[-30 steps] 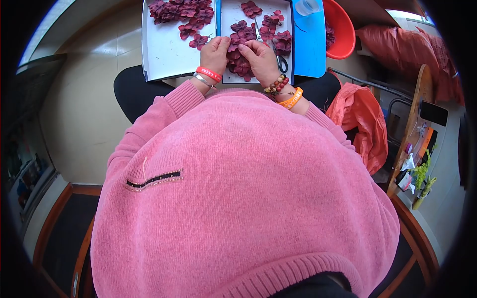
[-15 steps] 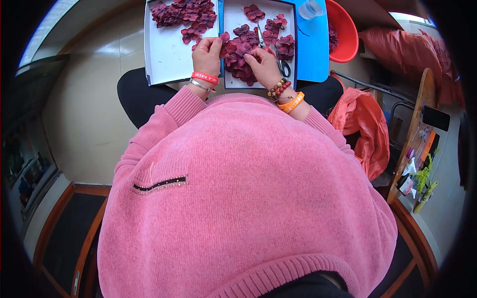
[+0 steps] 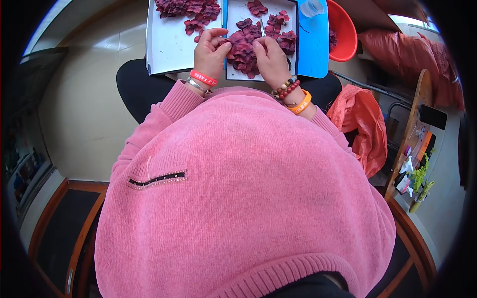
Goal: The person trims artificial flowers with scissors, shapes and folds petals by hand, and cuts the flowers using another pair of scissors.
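Note:
My left hand [image 3: 210, 53] is closed in a pinch, with a dark red artificial flower [image 3: 224, 42] at its fingertips. My right hand [image 3: 272, 60] has thumb and forefinger together over the right edge of a heap of burgundy fabric flowers [image 3: 242, 52]; what is between them, if anything, is hidden. The heap lies in a shallow white box [image 3: 235, 74]. Scissors [image 3: 262, 28] show their blades beyond my right hand, which covers most of the rest; they appear to lie in the box.
A second white tray [image 3: 171, 54] on the left holds more burgundy flowers [image 3: 198, 21]. On the blue surface [image 3: 313, 49] stands a clear plastic cup [image 3: 312, 8]. Beyond it is a red basin [image 3: 348, 37]. A red plastic bag [image 3: 362, 126] hangs at the right.
The view has shifted a little, so the boxes sit higher. My right hand has turned and covers more of the scissors. My left hand's fingers have shifted beside the heap.

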### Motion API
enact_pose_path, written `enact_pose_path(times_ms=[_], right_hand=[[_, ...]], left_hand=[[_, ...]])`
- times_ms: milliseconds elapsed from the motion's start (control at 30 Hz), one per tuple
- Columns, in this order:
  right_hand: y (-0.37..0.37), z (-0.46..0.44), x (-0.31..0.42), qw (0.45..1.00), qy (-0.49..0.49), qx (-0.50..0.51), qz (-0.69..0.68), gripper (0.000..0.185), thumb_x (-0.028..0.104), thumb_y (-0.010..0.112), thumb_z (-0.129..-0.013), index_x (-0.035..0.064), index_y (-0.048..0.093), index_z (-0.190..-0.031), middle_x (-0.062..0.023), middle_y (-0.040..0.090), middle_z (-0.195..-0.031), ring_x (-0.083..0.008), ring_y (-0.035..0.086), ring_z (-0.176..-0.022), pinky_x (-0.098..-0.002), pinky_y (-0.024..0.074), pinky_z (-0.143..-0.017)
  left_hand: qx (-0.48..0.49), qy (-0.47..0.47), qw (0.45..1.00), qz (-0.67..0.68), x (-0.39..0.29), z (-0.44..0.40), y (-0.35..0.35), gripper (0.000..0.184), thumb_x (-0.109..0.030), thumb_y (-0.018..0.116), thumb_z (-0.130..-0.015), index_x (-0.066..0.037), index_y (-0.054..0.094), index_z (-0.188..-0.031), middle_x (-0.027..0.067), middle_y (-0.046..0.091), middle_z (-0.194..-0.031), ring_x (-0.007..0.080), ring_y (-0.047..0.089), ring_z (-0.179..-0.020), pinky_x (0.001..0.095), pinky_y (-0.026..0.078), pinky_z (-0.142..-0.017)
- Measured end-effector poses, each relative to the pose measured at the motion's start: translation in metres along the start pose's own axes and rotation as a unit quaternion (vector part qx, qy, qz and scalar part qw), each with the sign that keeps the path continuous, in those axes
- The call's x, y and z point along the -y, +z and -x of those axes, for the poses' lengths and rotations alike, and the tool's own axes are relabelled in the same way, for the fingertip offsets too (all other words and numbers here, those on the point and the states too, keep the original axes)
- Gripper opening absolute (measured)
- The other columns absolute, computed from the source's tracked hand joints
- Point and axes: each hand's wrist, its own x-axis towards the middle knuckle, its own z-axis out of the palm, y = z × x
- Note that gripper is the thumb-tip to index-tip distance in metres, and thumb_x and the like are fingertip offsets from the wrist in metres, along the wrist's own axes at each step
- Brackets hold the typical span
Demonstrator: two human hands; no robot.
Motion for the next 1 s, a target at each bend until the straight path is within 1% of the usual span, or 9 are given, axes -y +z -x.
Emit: enact_pose_path(times_ms=[167, 267, 533, 633, 767, 867, 900, 967, 1000], right_hand=[[-0.01, 0.009, 0.033, 0.905, 0.124, 0.083, -0.399, 0.026, 0.027, 0.053, -0.089, 0.0026, 0.059, -0.083, -0.0011, 0.058, -0.068, -0.0045, 0.05, -0.048, -0.0183, 0.0382, -0.042], [-0.01, 0.013, 0.035, 0.927, 0.055, 0.066, -0.365, 0.018, 0.02, 0.056, -0.087, 0.003, 0.059, -0.083, 0.0012, 0.057, -0.066, -0.0035, 0.048, -0.049, -0.0173, 0.037, -0.042], [-0.009, 0.015, 0.033, 0.936, 0.046, 0.07, -0.341, 0.013, 0.016, 0.056, -0.087, 0.003, 0.058, -0.083, 0.0031, 0.054, -0.067, -0.0015, 0.045, -0.055, -0.0161, 0.0364, -0.048], [-0.008, 0.016, 0.04, 0.932, 0.031, 0.078, -0.352, 0.013, 0.016, 0.056, -0.088, 0.0031, 0.058, -0.084, 0.0034, 0.054, -0.067, -0.0015, 0.045, -0.056, -0.0161, 0.0369, -0.048], [-0.003, 0.02, 0.056, 0.921, 0.032, 0.095, -0.376, 0.014, 0.016, 0.056, -0.088, 0.0031, 0.057, -0.085, 0.0032, 0.053, -0.067, -0.0019, 0.045, -0.056, -0.0163, 0.0377, -0.049], [-0.002, 0.021, 0.061, 0.923, 0.039, 0.1, -0.37, 0.018, 0.021, 0.056, -0.088, 0.0034, 0.057, -0.088, 0.0024, 0.054, -0.069, -0.0022, 0.046, -0.057, -0.0166, 0.0384, -0.049], [-0.003, 0.021, 0.06, 0.919, 0.043, 0.093, -0.381, 0.019, 0.022, 0.055, -0.089, 0.0034, 0.057, -0.089, 0.0021, 0.055, -0.07, -0.0022, 0.046, -0.057, -0.0166, 0.0383, -0.05], [-0.003, 0.017, 0.057, 0.911, 0.052, 0.08, -0.402, 0.022, 0.025, 0.053, -0.09, 0.0035, 0.056, -0.09, 0.0015, 0.055, -0.071, -0.0023, 0.045, -0.057, -0.0167, 0.0381, -0.05], [-0.002, 0.019, 0.058, 0.918, 0.032, 0.083, -0.386, 0.022, 0.026, 0.052, -0.09, 0.0036, 0.056, -0.09, 0.0017, 0.055, -0.071, -0.0024, 0.045, -0.057, -0.0166, 0.0378, -0.05]], left_hand=[[0.026, 0.035, 0.999, -0.009, -0.012, 0.012, 0.01, 0.028, 0.004, 0.053, -0.081, 0.0, 0.046, -0.108, 0.0045, 0.057, -0.084, 0.0076, 0.055, -0.07, 0.0203, 0.049, -0.061], [0.036, 0.042, 0.998, -0.036, -0.013, 0.019, 0.01, 0.028, 0.004, 0.053, -0.082, 0.0, 0.046, -0.109, 0.0047, 0.057, -0.086, 0.0077, 0.055, -0.072, 0.0204, 0.049, -0.062], [0.04, 0.094, 0.991, -0.09, -0.017, 0.03, -0.007, 0.035, 0.007, 0.053, -0.078, -0.001, 0.047, -0.112, 0.007, 0.054, -0.096, 0.0105, 0.054, -0.084, 0.0249, 0.047, -0.072], [0.013, 0.33, 0.895, -0.3, -0.029, 0.032, -0.011, 0.042, 0.009, 0.056, -0.068, -0.004, 0.05, -0.108, 0.0104, 0.052, -0.099, 0.0179, 0.053, -0.085, 0.0291, 0.045, -0.074], [-0.015, 0.457, 0.788, -0.412, -0.036, 0.029, -0.014, 0.037, 0.006, 0.059, -0.066, -0.009, 0.056, -0.101, 0.0093, 0.053, -0.101, 0.0228, 0.052, -0.085, 0.0337, 0.041, -0.081], [-0.019, 0.459, 0.779, -0.427, -0.042, 0.03, -0.016, 0.032, 0.005, 0.06, -0.068, -0.009, 0.058, -0.097, 0.0066, 0.056, -0.092, 0.0234, 0.052, -0.086, 0.0343, 0.04, -0.083], [-0.055, 0.439, 0.788, -0.428, -0.039, 0.029, -0.015, 0.02, 0.001, 0.061, -0.074, -0.006, 0.059, -0.092, 0.0036, 0.059, -0.084, 0.0174, 0.054, -0.08, 0.0299, 0.043, -0.076], [-0.05, 0.201, 0.959, -0.194, -0.033, 0.03, -0.01, 0.012, -0.003, 0.061, -0.078, -0.003, 0.058, -0.09, 0.0037, 0.06, -0.083, 0.0125, 0.055, -0.074, 0.0257, 0.045, -0.069], [-0.045, 0.068, 0.995, -0.065, -0.032, 0.031, -0.009, 0.009, -0.005, 0.061, -0.08, -0.002, 0.058, -0.088, 0.0037, 0.061, -0.083, 0.01, 0.055, -0.071, 0.0235, 0.046, -0.066]])
